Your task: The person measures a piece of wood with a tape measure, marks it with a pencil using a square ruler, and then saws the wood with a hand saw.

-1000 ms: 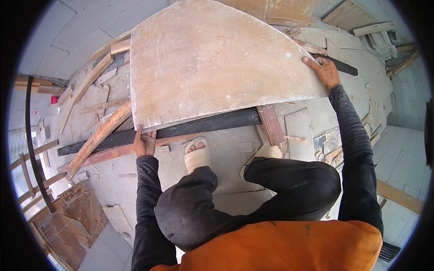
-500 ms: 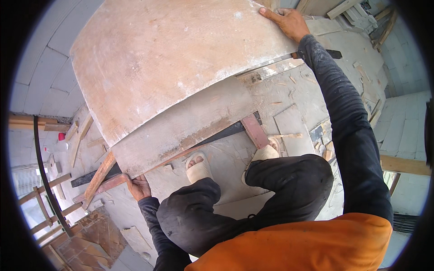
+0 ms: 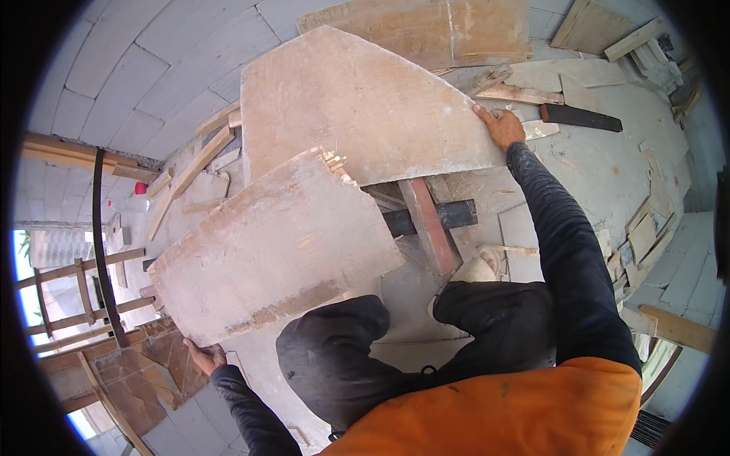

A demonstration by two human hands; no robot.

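The person is bending over dark-trousered knees (image 3: 334, 338) and is handling two boards at once; I am judging this step as separating or shifting them. Nearest, the left hand (image 3: 205, 357) is gripping the smaller board (image 3: 281, 251) at its lower left corner; some fingers are hiding beneath, so I cannot tell how firmly. This board is lying aslant before the left knee and is covering, in this view, part of the larger board (image 3: 357, 106); whether they are touching, I cannot tell. Farther out, the right hand (image 3: 500, 128) is closing on the larger board's right edge, the thumb side showing above. The next move is probably calling for steady support at both edges, clear of the red timber (image 3: 426, 224) and the black beam (image 3: 456, 214). Beyond, a brown panel (image 3: 418, 30) is standing near the block wall (image 3: 198, 61).
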